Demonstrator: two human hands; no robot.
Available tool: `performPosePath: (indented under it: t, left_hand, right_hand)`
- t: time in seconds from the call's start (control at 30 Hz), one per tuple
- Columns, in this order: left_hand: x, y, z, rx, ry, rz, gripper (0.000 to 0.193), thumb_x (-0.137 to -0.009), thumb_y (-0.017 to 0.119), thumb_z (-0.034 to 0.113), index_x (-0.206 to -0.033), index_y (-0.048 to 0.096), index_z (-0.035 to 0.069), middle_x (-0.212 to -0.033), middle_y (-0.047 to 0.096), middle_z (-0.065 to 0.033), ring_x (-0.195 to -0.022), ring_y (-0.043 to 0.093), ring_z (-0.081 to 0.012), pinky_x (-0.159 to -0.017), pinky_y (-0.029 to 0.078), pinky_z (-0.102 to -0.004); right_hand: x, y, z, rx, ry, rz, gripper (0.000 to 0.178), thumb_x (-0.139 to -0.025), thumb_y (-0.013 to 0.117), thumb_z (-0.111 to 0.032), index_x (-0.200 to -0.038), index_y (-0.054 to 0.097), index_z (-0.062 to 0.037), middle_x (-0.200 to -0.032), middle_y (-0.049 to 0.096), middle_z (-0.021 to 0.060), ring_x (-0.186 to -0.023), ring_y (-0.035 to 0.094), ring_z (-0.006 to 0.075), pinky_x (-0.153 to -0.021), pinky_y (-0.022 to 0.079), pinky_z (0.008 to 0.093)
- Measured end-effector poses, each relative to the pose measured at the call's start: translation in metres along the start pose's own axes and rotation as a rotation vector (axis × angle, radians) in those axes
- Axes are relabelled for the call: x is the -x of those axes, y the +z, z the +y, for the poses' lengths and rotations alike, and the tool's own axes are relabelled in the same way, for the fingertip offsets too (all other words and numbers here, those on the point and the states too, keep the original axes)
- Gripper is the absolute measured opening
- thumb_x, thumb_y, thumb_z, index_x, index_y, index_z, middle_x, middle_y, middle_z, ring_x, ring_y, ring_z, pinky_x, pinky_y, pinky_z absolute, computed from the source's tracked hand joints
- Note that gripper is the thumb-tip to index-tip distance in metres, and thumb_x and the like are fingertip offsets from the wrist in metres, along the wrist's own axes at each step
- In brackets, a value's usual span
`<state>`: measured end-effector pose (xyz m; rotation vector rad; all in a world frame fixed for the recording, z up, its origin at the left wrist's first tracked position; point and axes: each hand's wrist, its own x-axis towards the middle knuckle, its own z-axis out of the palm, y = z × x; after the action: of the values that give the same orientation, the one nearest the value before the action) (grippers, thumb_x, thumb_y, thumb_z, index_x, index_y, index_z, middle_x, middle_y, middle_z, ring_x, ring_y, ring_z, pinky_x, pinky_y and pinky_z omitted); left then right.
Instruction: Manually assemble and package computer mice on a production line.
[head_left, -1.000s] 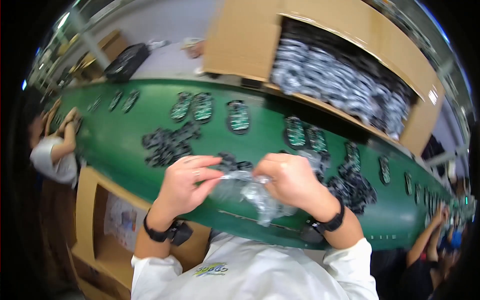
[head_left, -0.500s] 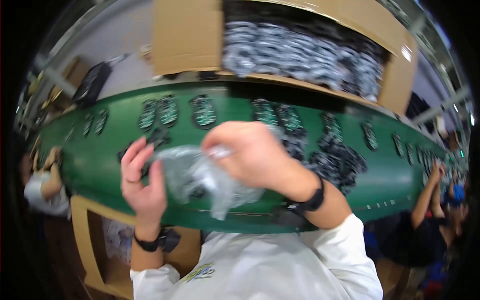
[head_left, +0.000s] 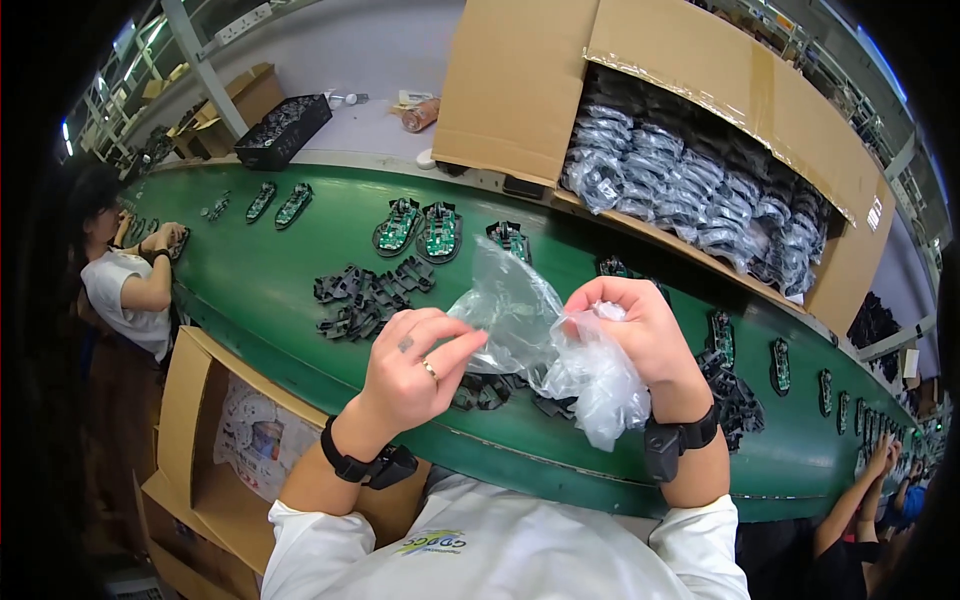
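A clear plastic bag [head_left: 515, 300], crumpled at its lower right end, hangs in the air over the green conveyor belt [head_left: 330, 365]. My right hand [head_left: 640, 330] grips its bunched part between thumb and fingers. At the bag's left edge, the thumb and fingertips of my left hand [head_left: 415, 365] come together in a pinch on the film. Below and behind the bag lie loose black plastic parts [head_left: 490, 390], partly covered by it. Another heap of black parts [head_left: 365, 300] sits left of the bag.
Mouse-shaped bases with green circuit boards [head_left: 438, 232] line the belt's far side. An open carton [head_left: 520, 90] of bagged items [head_left: 690, 190] stands beyond. More black parts [head_left: 735, 400] lie right. Cardboard boxes [head_left: 190, 430] stand lower left; people [head_left: 135, 285] work at both sides.
My left fingers, spread before, have closed at the bag's edge. My right hand has shifted right with the bag, which is now stretched wider. The view has turned left.
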<state>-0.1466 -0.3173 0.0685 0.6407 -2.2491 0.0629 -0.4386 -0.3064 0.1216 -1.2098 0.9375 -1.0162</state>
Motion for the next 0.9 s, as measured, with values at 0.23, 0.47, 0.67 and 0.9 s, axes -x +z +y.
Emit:
performPosePath:
  t: [0.23, 0.47, 0.67, 0.9]
  left_hand:
    - [-0.009, -0.002, -0.008, 0.004, 0.037, 0.020, 0.063, -0.067, 0.075, -0.005, -0.128, 0.069, 0.012, -0.147, 0.051, -0.0202, -0.125, 0.056, -0.0412, -0.102, 0.051, -0.0494]
    - [-0.005, 0.004, 0.006, 0.391, -0.304, 0.124, 0.016, -0.083, 0.070, -0.006, -0.098, 0.072, 0.001, -0.078, 0.072, -0.0099, -0.066, 0.070, -0.0239, -0.062, 0.057, -0.0331]
    - [-0.016, 0.010, 0.006, 0.169, -0.477, 0.103, 0.010, -0.084, 0.071, 0.004, -0.094, 0.069, 0.005, -0.078, 0.072, -0.0098, -0.061, 0.070, -0.0243, -0.057, 0.056, -0.0340]
    - [-0.030, 0.009, 0.014, 0.008, -0.542, 0.022, 0.010, -0.086, 0.069, 0.016, -0.093, 0.069, 0.008, -0.076, 0.071, -0.0127, -0.069, 0.070, -0.0343, -0.059, 0.055, -0.0446]
  right_hand:
    - [-0.008, -0.023, 0.017, -0.181, 0.082, -0.114, 0.020, -0.088, 0.082, -0.012, -0.100, 0.073, 0.0008, -0.089, 0.074, 0.0043, -0.078, 0.068, 0.0101, -0.072, 0.056, 0.0266]
    - [-0.010, -0.019, 0.020, -0.057, 0.081, -0.069, 0.017, -0.091, 0.077, -0.011, -0.103, 0.074, 0.0016, -0.096, 0.075, 0.0056, -0.082, 0.070, 0.0119, -0.076, 0.057, 0.0277]
    - [0.024, 0.041, -0.005, 0.245, -0.531, -0.209, 0.028, -0.086, 0.064, 0.002, -0.113, 0.071, 0.0033, -0.110, 0.075, 0.0126, -0.096, 0.072, 0.0201, -0.087, 0.057, 0.0332]
    - [0.004, 0.073, 0.029, 0.420, -0.466, 0.009, 0.035, -0.085, 0.063, 0.001, -0.119, 0.069, 0.0018, -0.114, 0.073, 0.0208, -0.109, 0.071, 0.0335, -0.096, 0.055, 0.0387]
